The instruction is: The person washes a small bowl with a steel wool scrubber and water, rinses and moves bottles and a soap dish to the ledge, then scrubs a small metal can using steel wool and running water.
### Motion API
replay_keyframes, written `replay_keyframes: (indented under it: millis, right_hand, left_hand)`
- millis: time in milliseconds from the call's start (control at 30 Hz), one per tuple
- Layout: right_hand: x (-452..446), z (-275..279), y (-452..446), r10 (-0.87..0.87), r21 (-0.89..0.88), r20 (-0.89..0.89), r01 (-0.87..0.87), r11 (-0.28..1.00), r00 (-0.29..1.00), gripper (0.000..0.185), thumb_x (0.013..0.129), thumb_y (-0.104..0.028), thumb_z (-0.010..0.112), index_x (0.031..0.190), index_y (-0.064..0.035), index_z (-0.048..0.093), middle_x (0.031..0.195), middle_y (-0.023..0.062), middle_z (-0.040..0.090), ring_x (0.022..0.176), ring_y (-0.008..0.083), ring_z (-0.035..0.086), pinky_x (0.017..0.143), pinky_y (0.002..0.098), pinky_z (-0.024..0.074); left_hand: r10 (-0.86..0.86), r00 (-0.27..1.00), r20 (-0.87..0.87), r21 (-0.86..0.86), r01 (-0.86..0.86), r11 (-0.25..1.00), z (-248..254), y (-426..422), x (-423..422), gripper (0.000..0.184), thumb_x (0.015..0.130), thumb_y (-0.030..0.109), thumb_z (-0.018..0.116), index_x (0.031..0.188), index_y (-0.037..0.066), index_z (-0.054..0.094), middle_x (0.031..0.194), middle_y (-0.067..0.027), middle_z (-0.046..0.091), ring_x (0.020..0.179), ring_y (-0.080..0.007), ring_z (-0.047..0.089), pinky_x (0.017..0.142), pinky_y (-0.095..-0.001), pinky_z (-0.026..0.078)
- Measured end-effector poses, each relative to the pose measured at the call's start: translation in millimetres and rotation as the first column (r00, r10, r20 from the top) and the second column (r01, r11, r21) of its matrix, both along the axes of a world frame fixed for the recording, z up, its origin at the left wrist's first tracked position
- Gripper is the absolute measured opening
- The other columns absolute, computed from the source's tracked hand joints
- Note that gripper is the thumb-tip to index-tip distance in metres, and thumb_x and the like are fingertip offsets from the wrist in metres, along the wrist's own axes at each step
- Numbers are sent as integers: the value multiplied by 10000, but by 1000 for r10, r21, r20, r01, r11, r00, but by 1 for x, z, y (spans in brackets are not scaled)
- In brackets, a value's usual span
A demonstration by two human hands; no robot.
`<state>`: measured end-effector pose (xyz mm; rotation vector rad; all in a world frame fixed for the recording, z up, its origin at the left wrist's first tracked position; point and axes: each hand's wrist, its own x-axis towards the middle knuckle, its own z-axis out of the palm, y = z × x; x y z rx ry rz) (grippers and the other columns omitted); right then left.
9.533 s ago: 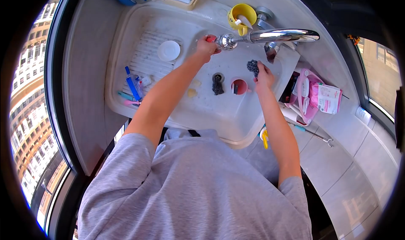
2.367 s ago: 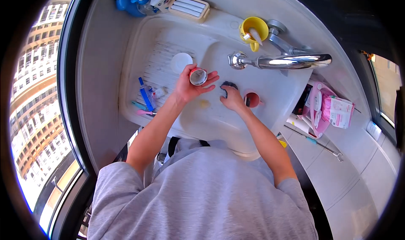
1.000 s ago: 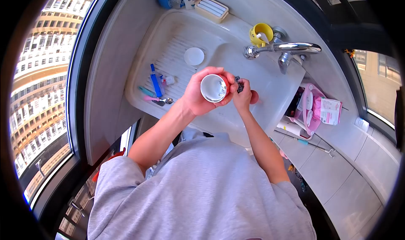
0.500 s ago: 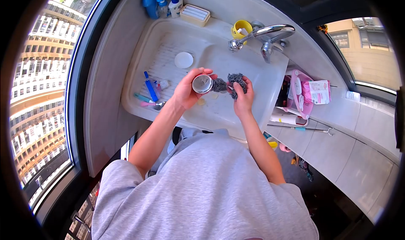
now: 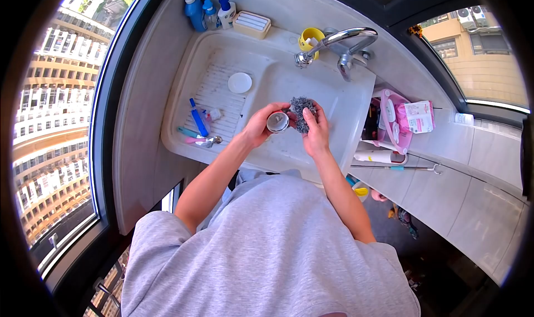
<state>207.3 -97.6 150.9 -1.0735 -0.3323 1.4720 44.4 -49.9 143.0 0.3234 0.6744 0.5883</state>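
Note:
Above the white sink (image 5: 289, 150), my left hand (image 5: 260, 126) is wrapped round a small red cup (image 5: 277, 122), its white inside facing up toward the camera. My right hand (image 5: 316, 129) grips a grey scrubber (image 5: 302, 110) against the cup's right side, with the thumb on top of it. The two hands nearly touch. A white round lid or dish (image 5: 240, 82) lies on the ribbed part of the sink. Left of my left hand lie a blue brush-like tool (image 5: 198, 119) and a spoon (image 5: 216, 140).
A chrome faucet (image 5: 347, 36) arches over the sink's back right, beside a yellow mug (image 5: 310, 37). Bottles (image 5: 194, 12) and a soap box (image 5: 252, 24) line the back edge. On the right are a pink basket (image 5: 403, 139) and a rod (image 5: 397, 168).
The cup was tilted under the faucet side earlier and is now held low before me. Most recently, the scrubber has moved left against the cup, and the view has shifted slightly.

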Motion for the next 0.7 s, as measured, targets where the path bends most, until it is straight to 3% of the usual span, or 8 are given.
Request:
replay_keyframes:
  millis: [133,200,267,400,467,533,600,700]
  right_hand:
    - [1,3,-1,19,67,166,-31,997,986,433,911,-100,583,1285,-27,378,1107,117,581,876,209,646,744,334,544]
    - [1,5,-2,15,147,588,-125,981,808,403,909,-103,593,1257,-12,412,1102,103,575,873,176,632,754,322,537]
    - [0,12,-4,45,105,489,-111,988,871,388,913,-120,592,1246,-8,425,1095,96,574,871,160,622,757,312,532]
    - [-3,16,-2,27,57,265,-43,997,964,353,926,-169,589,1208,-2,458,1061,77,581,844,135,602,745,280,522]
    - [-3,0,0,-14,111,349,-26,993,937,351,928,-180,589,1202,-4,459,1048,73,586,820,133,602,723,277,525]
    - [-5,2,3,-61,169,431,-14,986,900,350,929,-190,590,1197,-6,460,1035,70,591,797,130,601,700,273,527]
    - [-6,10,6,-58,96,292,31,995,955,359,921,-197,602,1197,-12,462,1012,64,603,773,127,604,659,271,529]
    - [2,31,17,-44,69,310,24,997,950,380,911,-202,618,1203,-17,460,991,59,612,771,121,602,632,270,526]
  left_hand:
    - [78,995,-59,-128,-85,988,-10,3,-6,336,923,335,461,1015,71,648,1005,-57,668,804,-137,619,643,-261,456]
    - [125,984,-125,-125,-141,982,-8,5,-5,338,920,341,463,990,72,655,996,-55,670,784,-128,610,622,-262,449]
    - [165,968,-188,-121,-189,974,1,4,-5,341,916,346,466,965,73,663,987,-54,673,765,-119,602,601,-262,441]
    - [108,992,-62,30,-106,994,18,1,0,301,899,291,496,921,38,657,918,-52,674,756,-140,607,659,-268,466]
    - [57,996,-66,129,-49,990,15,-2,2,285,890,269,513,895,23,657,897,-53,674,753,-143,606,684,-271,473]
    - [-41,898,-437,444,255,859,5,-4,4,301,893,261,512,845,-11,632,915,-78,663,825,-136,597,740,-280,481]
    - [-77,835,-545,468,379,798,2,-12,8,297,890,253,517,841,-13,642,877,-68,661,810,-127,590,748,-276,471]
    - [-118,715,-689,446,547,708,1,-23,13,284,882,244,527,824,0,661,810,-52,659,775,-121,586,741,-273,464]
